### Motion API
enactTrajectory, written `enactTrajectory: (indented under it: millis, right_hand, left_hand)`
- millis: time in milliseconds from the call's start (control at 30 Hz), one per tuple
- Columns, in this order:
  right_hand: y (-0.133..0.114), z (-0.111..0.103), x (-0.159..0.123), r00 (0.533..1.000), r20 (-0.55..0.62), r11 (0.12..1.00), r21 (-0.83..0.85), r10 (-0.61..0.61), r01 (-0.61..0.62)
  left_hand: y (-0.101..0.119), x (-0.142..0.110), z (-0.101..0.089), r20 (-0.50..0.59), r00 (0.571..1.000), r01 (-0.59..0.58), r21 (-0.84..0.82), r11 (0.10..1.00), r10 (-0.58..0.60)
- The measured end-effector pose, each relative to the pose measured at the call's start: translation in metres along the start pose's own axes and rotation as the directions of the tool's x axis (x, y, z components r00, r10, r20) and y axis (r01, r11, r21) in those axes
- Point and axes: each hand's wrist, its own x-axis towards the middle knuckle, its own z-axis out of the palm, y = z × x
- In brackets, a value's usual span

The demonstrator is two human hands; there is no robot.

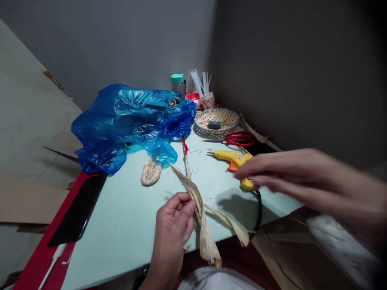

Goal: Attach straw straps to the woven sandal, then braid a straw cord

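Note:
My left hand (177, 217) pinches a bundle of dried corn husk strips (203, 229) between thumb and fingers near the table's front edge. The strips twist, with loose ends hanging down and to the right. A thin braided cord (188, 167) with red string (185, 147) tied on its far end runs away from the held bundle. My right hand (287, 177), blurred by motion, is in front of a yellow glue gun (231, 156) and partly covers its handle. Its fingers look stretched out, apart from the thumb, with nothing seen in them. A coiled braided piece (151, 171) lies to the left.
A blue plastic bag (133, 117) covers the back left. Behind are a woven basket (201, 129) holding a dark thread spool (214, 125), red-handled scissors (240, 139), a cup (208, 100) of glue sticks and a green-lidded bottle (177, 82). A black phone-like slab (78, 209) lies left.

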Motion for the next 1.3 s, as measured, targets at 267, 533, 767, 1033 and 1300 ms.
enactTrajectory:
  millis: [267, 533, 767, 1033, 1300]
  right_hand:
    - [-0.017, 0.079, 0.055, 0.981, 0.14, 0.971, 0.214, -0.136, 0.104]
    - [-0.023, 0.082, 0.056, 0.975, 0.18, 0.896, 0.443, -0.131, 0.038]
    - [-0.033, 0.076, 0.042, 0.965, 0.258, 0.805, 0.561, 0.055, -0.196]
    - [-0.028, 0.082, 0.032, 0.937, 0.298, 0.915, 0.299, 0.181, -0.271]
    - [-0.026, 0.092, 0.029, 0.951, 0.253, 0.866, 0.419, 0.178, -0.273]
  left_hand:
    - [0.002, 0.0, -0.004, 0.076, 0.997, 0.016, -0.057, 0.998, -0.011]
    - [0.002, 0.0, -0.002, 0.084, 0.996, 0.031, -0.03, 0.999, -0.028]
    - [0.0, -0.001, 0.0, 0.007, 1.0, 0.018, 0.079, 0.997, -0.018]
    - [0.005, -0.005, 0.002, 0.049, 0.998, -0.027, 0.026, 0.999, 0.025]
    - [0.003, -0.003, 0.002, -0.007, 0.999, 0.052, 0.027, 0.998, -0.052]
